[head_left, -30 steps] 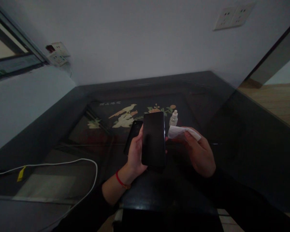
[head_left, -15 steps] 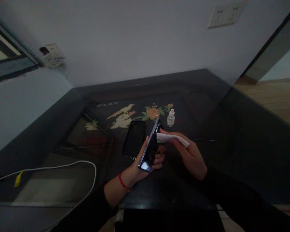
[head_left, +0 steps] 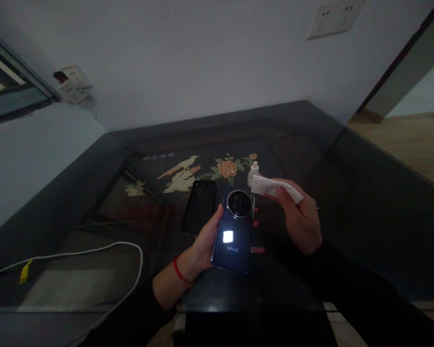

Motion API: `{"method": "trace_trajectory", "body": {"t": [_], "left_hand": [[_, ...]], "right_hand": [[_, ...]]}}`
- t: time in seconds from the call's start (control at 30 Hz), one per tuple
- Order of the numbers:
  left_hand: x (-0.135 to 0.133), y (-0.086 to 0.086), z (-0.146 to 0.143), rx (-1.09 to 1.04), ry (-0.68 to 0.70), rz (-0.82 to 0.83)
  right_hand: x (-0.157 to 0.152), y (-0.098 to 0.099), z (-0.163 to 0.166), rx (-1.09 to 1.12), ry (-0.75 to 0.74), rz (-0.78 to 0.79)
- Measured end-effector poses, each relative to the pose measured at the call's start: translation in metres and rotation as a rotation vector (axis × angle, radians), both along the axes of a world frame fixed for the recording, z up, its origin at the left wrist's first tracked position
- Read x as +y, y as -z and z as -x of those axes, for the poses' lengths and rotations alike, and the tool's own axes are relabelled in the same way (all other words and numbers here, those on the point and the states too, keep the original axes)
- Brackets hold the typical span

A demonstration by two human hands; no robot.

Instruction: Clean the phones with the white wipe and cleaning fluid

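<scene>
From where I stand, the right hand [head_left: 299, 218] pinches a white tissue [head_left: 273, 187]; at its nine o'clock is the blue vivo phone [head_left: 233, 232], clasped by the left hand [head_left: 207, 240], back showing, long axis nearly twelve-to-six. Beyond the phone, a white-capped bottle [head_left: 253, 169] stands at one o'clock, a black phone case [head_left: 198, 206] at ten.

One glossy dark-blue phone [head_left: 237, 262], one folded white tissue [head_left: 269, 186], one black rectangular phone case [head_left: 198, 207]. One small clear white-capped bottle [head_left: 251, 176]. One bare left hand [head_left: 207, 245], one bare right hand [head_left: 301, 222]. One red cord bracelet [head_left: 180, 274], one thin white cable [head_left: 125, 243], one yellow tag [head_left: 24, 272], one shiny black counter [head_left: 376, 221]. Four square white socket plates [head_left: 322, 20].
</scene>
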State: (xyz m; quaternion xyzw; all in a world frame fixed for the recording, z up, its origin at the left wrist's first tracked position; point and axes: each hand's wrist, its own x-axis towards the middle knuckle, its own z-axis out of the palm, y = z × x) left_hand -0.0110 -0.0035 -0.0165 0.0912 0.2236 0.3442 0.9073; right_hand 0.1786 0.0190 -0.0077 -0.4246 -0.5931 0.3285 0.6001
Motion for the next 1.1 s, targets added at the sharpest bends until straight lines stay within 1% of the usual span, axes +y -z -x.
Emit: {"method": "trace_trajectory", "body": {"t": [0.1,0.2,0.27,0.37,0.47,0.57,0.67,0.73,0.77,0.87,0.9,0.97,1.07,1.1], "left_hand": [[-0.002,-0.002,-0.002,0.012,0.035,-0.025],[-0.006,-0.005,-0.003,0.023,0.038,-0.1],[-0.009,-0.007,-0.004,0.021,-0.005,-0.176],[-0.013,-0.007,-0.007,0.029,-0.074,-0.255],[-0.014,-0.003,-0.01,0.066,-0.113,-0.248],[-0.014,-0.001,-0.013,0.116,-0.19,-0.213],[-0.013,-0.002,-0.015,0.161,-0.265,-0.156],[-0.013,-0.004,-0.015,0.169,-0.283,-0.145],[-0.013,-0.004,-0.015,0.166,-0.284,-0.159],[-0.013,-0.003,-0.014,0.148,-0.248,-0.214],[-0.013,-0.003,-0.014,0.148,-0.243,-0.218],[-0.013,-0.002,-0.014,0.161,-0.254,-0.196],[-0.012,-0.002,-0.014,0.195,-0.29,-0.161],[-0.012,-0.002,-0.014,0.199,-0.292,-0.165]], "right_hand": [[0.001,-0.001,-0.002,-0.07,-0.013,-0.029],[0.0,0.0,-0.003,-0.219,-0.01,-0.075],[-0.001,0.001,-0.005,-0.37,-0.018,-0.168],[-0.002,0.002,-0.005,-0.566,-0.067,-0.356],[-0.002,0.003,-0.001,-0.683,-0.122,-0.485],[-0.003,0.004,0.006,-0.761,-0.157,-0.58],[-0.007,0.004,0.01,-0.862,-0.233,-0.681],[-0.008,0.004,0.01,-0.928,-0.263,-0.709],[-0.008,0.003,0.01,-0.947,-0.243,-0.698],[-0.007,0.004,0.008,-0.943,-0.099,-0.632],[-0.007,0.005,0.009,-0.943,-0.072,-0.622],[-0.008,0.006,0.011,-0.959,-0.102,-0.65],[-0.01,0.007,0.016,-0.998,-0.215,-0.723],[-0.01,0.007,0.016,-1.002,-0.215,-0.721]]}}
